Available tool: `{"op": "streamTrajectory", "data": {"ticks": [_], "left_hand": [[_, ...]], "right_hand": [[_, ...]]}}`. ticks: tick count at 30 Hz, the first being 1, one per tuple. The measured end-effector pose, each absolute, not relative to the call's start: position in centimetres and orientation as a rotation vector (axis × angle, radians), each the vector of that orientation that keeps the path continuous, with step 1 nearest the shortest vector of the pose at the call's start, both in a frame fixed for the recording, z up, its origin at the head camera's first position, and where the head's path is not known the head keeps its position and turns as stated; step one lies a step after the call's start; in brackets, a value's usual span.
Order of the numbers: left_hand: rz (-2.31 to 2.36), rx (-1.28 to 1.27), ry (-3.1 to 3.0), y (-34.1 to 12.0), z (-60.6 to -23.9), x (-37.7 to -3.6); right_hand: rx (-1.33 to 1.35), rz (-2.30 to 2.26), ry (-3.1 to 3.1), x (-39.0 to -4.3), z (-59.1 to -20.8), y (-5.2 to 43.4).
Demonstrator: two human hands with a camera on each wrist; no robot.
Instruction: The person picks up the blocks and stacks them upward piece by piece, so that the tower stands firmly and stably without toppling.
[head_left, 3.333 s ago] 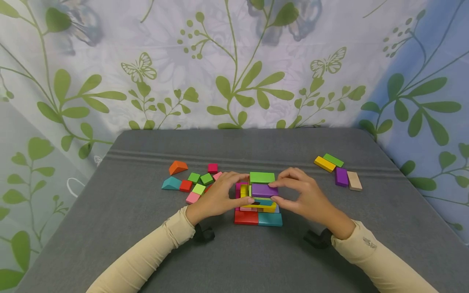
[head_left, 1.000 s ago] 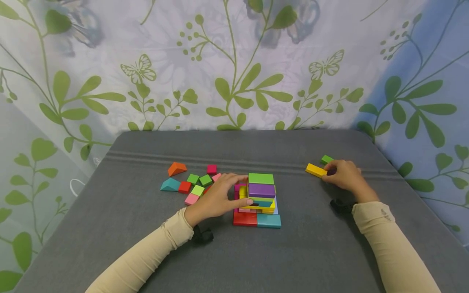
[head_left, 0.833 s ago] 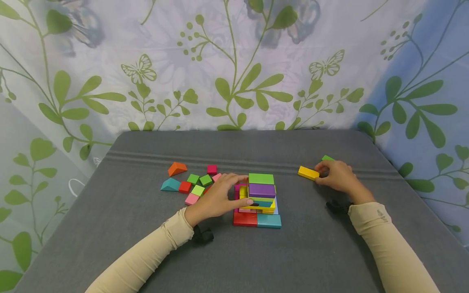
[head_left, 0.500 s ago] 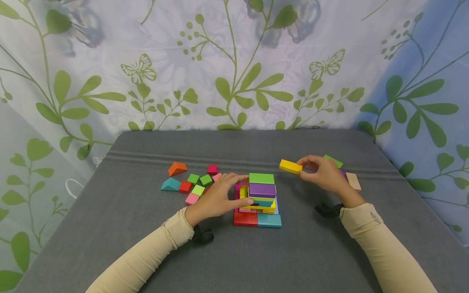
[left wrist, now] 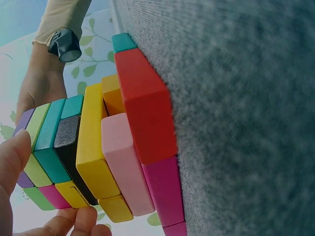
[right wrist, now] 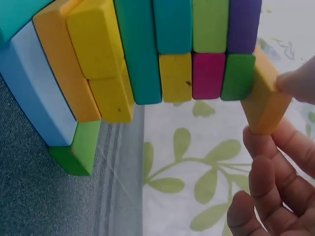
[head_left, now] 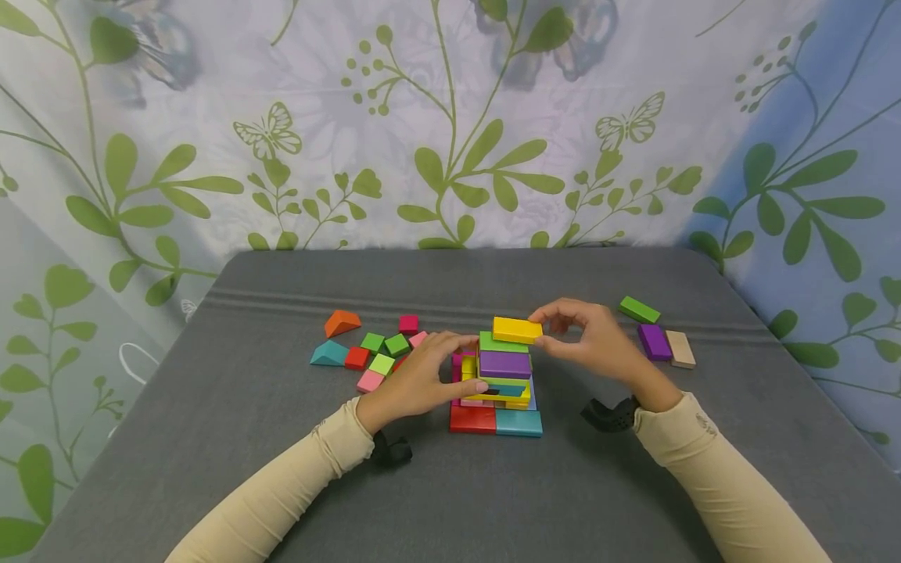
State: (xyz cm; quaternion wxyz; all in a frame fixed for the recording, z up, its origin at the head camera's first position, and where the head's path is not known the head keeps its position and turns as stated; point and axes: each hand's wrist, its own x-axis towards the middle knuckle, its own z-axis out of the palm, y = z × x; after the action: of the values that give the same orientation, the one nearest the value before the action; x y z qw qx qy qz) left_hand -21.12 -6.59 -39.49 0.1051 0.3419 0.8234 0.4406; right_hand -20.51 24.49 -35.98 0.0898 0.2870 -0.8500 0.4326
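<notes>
Since half a second ago the right hand [head_left: 594,344] has carried the yellow block [head_left: 517,330] leftward from mid-air beside the stack [head_left: 496,383] to just over its top; a second ago that block was still near the table's right edge, among the loose pieces there. Now the yellow block sits flat across the top green block [head_left: 493,342], overhanging it toward the right; the right wrist view shows it tilted against the green end, so I cannot tell whether it rests fully; thumb and fingers [right wrist: 295,84] pinch its right end.

Left hand [head_left: 422,379] has not shifted; its curled fingers hold the stack's left side, thumb [left wrist: 12,157] low against the purple and green layers, fingertips at the top edge.

Stack itself stands mid-table [head_left: 281,469]; red block [head_left: 472,418] and teal block [head_left: 518,422] form the front of its base, with yellow, teal, green and purple layers above.

Left of the stack lies a scatter of small blocks [head_left: 373,352]: orange wedge [head_left: 342,321], teal wedge [head_left: 329,353], pink, red, green and magenta pieces; well to the right lie a green bar [head_left: 639,310], a purple bar [head_left: 654,342] and a tan bar [head_left: 680,349], the last two side by side; a leaf-printed cloth [head_left: 450,125] hangs behind.
</notes>
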Motion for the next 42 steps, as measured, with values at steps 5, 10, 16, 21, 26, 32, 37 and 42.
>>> {"op": "streamTrajectory", "data": {"ticks": [5, 10, 16, 21, 26, 32, 37, 42], "left_hand": [[1.303, 1.017, 2.419, -6.5, -39.5, -21.2], [1.295, 1.016, 2.423, -6.5, -39.5, -21.3], [1.29, 1.008, 2.425, -6.5, -39.4, -21.3], [1.292, 1.005, 2.424, -6.5, -39.4, -21.2], [1.297, 1.011, 2.42, -6.5, -39.4, -21.2], [1.286, 1.013, 2.424, -6.4, -39.4, -21.2], [1.283, 1.015, 2.436, -6.4, -39.4, -21.1], [1.284, 1.01, 2.443, -6.5, -39.5, -21.1]], "right_hand": [[0.924, 1.26, -2.533, -20.5, -36.0, 24.0], [0.963, 1.256, -2.525, -20.5, -35.9, 23.6], [0.968, 1.259, -2.517, -20.4, -35.9, 23.4], [0.979, 1.257, -2.505, -20.5, -35.9, 23.3], [0.983, 1.264, -2.523, -20.3, -35.7, 23.6], [0.956, 1.304, -2.508, -20.1, -35.2, 25.8], [0.932, 1.241, -2.508, -20.2, -34.7, 29.3], [0.81, 1.131, -2.641, -20.9, -35.0, 33.9]]}}
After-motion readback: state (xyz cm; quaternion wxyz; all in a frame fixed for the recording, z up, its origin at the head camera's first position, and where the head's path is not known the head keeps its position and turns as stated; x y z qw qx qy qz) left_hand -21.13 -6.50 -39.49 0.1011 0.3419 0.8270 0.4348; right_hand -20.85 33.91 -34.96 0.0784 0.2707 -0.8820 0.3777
